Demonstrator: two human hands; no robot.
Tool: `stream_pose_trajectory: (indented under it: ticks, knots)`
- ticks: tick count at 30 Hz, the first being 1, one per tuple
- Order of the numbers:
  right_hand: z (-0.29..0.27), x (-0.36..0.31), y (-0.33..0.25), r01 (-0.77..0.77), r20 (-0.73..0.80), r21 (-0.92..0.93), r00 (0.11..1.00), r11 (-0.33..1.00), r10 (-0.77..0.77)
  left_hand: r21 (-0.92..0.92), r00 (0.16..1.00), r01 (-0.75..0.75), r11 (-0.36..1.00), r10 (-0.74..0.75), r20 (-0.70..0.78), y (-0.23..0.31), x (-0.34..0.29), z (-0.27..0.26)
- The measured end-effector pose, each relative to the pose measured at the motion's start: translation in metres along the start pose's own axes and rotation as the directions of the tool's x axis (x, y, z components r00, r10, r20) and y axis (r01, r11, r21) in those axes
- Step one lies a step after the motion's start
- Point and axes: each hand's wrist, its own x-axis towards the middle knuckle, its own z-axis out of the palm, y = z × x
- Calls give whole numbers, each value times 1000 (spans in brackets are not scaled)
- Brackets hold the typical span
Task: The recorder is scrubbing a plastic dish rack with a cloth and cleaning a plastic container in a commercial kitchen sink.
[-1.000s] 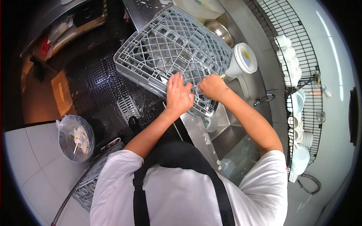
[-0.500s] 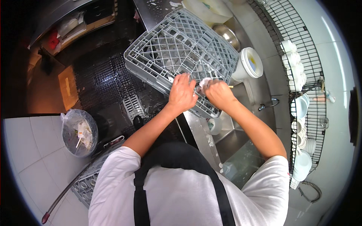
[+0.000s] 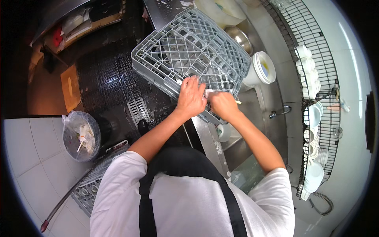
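Observation:
A grey plastic dish rack (image 3: 197, 47) with a lattice face is tilted across the sink's left edge in front of me. My left hand (image 3: 191, 96) grips its near rim, fingers bent over the bars. Close beside it on the right, my right hand (image 3: 224, 104) is closed around a slim brush-like tool. The tool's pale yellow end (image 3: 238, 102) sticks out to the right of the fist. White, foamy-looking stuff (image 3: 208, 93) shows at its other end, against the rack's near side. My fist hides most of the tool.
Right of the rack stand white buckets (image 3: 263, 67) and a metal bowl (image 3: 237, 38). A steel sink (image 3: 252, 146) with a tap (image 3: 281, 111) lies beneath. Stacked bowls (image 3: 314, 173) fill a wire shelf (image 3: 321, 130) at right. A lined bin (image 3: 81, 137) stands at left on the floor.
My right hand has moved slightly left and nearer to me with the tool, bringing its foamy end closer to my left hand. The left hand keeps its place on the rack.

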Motion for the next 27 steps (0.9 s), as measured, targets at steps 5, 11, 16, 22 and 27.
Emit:
stream_pose_trajectory:
  ticks: [5, 11, 16, 22, 27]
  knots:
    - [8, 5, 16, -103, 20, 40, 995, 994, 102, -27, 1000, 27, 999, -26, 5, -4, -2, 0]
    - [7, 11, 15, 28, 3, -130, 1000, 991, -28, -5, 1000, -14, 1000, 14, 17, -5, -1, -4]
    - [-26, 12, -2, 93, 193, -279, 980, 956, -39, -4, 999, -20, 1000, 20, 38, -8, -1, -6]
    - [-18, 36, -8, 261, 398, -362, 911, 895, -105, -8, 999, -6, 1000, 7, 48, -8, -1, -5]
    - [-62, 40, 4, 111, 522, -167, 853, 980, -8, -39, 999, 17, 999, -16, 39, -4, -4, -6]
